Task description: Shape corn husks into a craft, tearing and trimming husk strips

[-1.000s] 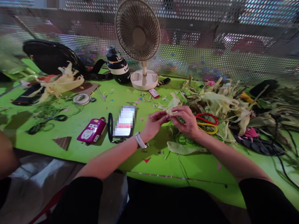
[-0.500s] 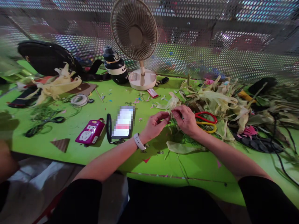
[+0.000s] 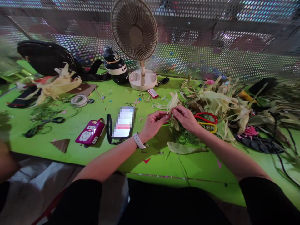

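Observation:
Both my hands meet above the middle of the green table (image 3: 98, 153). My left hand (image 3: 153, 124), with a white watch on the wrist, pinches the lower end of a pale corn husk piece (image 3: 172, 101). My right hand (image 3: 186, 118) pinches the same husk from the right, fingers closed on it. The husk sticks up between the fingertips. Below my hands lie thin green wire strands (image 3: 185, 137) and a loose husk leaf (image 3: 185, 148).
Red and yellow scissors (image 3: 207, 122) lie just right of my hands, beside a heap of husks (image 3: 222, 100). A phone (image 3: 123, 122), a magenta power strip (image 3: 91, 132), a desk fan (image 3: 138, 40), a bottle (image 3: 115, 66) and black scissors (image 3: 44, 123) stand to the left. Another person's arm (image 3: 6, 162) shows at far left.
My hands have risen slightly and shifted a little left with the husk piece, which now stands more upright between the fingertips. The view has panned slightly.

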The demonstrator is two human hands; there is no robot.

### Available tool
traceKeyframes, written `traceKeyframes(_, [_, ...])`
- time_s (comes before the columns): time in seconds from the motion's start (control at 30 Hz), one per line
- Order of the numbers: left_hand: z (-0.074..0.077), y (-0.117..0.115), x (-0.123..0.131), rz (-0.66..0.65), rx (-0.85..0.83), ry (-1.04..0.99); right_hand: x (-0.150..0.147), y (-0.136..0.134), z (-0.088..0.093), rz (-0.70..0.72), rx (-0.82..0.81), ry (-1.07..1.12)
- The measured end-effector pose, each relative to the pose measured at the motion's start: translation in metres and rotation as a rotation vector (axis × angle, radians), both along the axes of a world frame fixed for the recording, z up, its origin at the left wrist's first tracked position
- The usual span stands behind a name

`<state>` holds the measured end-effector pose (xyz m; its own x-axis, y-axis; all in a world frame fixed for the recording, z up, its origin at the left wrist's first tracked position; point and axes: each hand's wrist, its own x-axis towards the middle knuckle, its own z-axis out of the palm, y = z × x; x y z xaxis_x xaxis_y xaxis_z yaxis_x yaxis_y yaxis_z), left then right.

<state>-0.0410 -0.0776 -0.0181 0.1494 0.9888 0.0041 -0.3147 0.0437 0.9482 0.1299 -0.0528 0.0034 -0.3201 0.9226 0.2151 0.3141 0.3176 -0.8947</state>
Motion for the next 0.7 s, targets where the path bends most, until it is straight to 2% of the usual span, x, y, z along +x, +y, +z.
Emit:
traceKeyframes(0.13, [0.004,0.003,-0.004,0.017,0.005,0.019,0.009,0.007,0.012,0.163,-0.226,-0.055])
traceKeyframes(0.23, [0.007,0.005,-0.007,0.016,0.014,0.024,0.016,0.011,0.019,0.207,-0.216,-0.1])
traceKeyframes(0.4, [0.007,0.008,-0.008,-0.026,0.004,0.036,0.028,0.012,0.029,0.112,0.052,-0.249])
traceKeyframes(0.53, [0.005,0.007,-0.007,-0.051,-0.003,0.073,0.032,0.004,0.043,0.139,0.353,-0.414])
traceKeyframes(0.63, [0.006,0.002,-0.005,-0.155,0.025,0.139,0.029,-0.002,0.046,0.172,0.607,-0.424])
traceKeyframes(0.7, [0.008,-0.003,-0.003,-0.254,0.077,0.198,0.025,-0.003,0.042,0.186,0.69,-0.38])
